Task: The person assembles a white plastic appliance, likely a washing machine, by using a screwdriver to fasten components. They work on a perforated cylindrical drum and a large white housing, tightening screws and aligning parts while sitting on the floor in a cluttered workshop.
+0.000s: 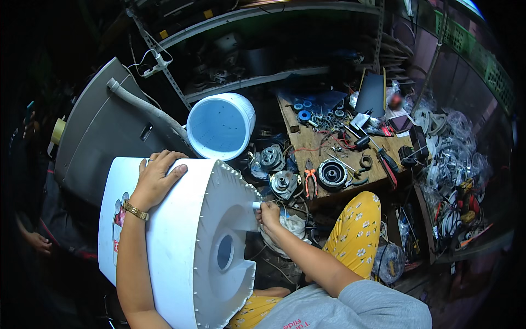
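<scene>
A large white plastic machine housing (164,219) lies tilted across my lap, its ribbed open underside facing right, with a round hole in it. My left hand (156,178) grips its upper edge, fingers bent over the rim, while the forearm lies along its side. At the underside's right edge, my right hand (268,215) is closed in a pinch on a small white cylindrical piece (256,205). A thin wire shows beside those fingers. I cannot tell whether the piece is joined to the housing.
Behind the housing stand a big grey tub (109,131) with a hose (145,104) and a pale blue perforated drum (241,123). Motors (284,183) sit by a low wooden table (307,143) holding pliers (310,180) and loose parts. Plastic bags (449,142) pile up at right. Another person's hand (38,243) shows far left.
</scene>
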`<action>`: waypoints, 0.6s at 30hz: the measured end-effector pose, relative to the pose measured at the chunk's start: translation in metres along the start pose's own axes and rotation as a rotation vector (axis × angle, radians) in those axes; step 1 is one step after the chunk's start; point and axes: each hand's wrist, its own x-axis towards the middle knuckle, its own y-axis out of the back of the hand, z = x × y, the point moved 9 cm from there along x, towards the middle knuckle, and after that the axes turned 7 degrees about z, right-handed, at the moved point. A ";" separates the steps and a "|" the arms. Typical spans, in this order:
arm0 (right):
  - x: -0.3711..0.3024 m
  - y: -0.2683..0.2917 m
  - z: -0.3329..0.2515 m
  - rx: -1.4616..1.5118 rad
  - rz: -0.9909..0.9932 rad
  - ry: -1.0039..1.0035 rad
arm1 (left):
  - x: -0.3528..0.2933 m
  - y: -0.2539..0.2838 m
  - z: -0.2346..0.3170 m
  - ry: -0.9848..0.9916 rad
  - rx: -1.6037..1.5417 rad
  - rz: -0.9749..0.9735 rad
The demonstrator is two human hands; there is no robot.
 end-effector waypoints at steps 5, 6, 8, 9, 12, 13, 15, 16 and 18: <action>0.003 0.002 0.013 0.115 0.046 -0.155 | 0.003 -0.001 0.000 0.006 -0.003 -0.010; 0.003 0.002 0.010 0.055 0.029 -0.133 | 0.003 0.000 -0.003 0.013 -0.008 -0.009; 0.002 0.003 0.012 -0.033 -0.032 -0.101 | 0.002 0.000 -0.005 0.012 0.002 -0.004; 0.000 0.004 0.012 -0.076 -0.063 -0.086 | 0.002 -0.001 -0.006 0.011 0.007 -0.001; -0.032 0.004 0.042 -0.120 -0.220 -0.233 | 0.002 -0.001 -0.014 0.046 0.013 0.003; -0.037 0.004 0.051 -0.062 -0.354 -0.318 | 0.003 0.000 -0.015 0.047 0.003 0.000; -0.033 0.015 0.036 -0.331 -0.428 -0.020 | 0.006 0.001 -0.017 0.044 -0.005 -0.015; -0.033 0.019 0.027 -0.464 -0.459 0.130 | 0.006 0.002 -0.019 0.050 0.001 -0.015; -0.040 0.027 0.012 -0.792 -0.525 0.411 | 0.002 0.003 -0.026 0.068 0.014 -0.016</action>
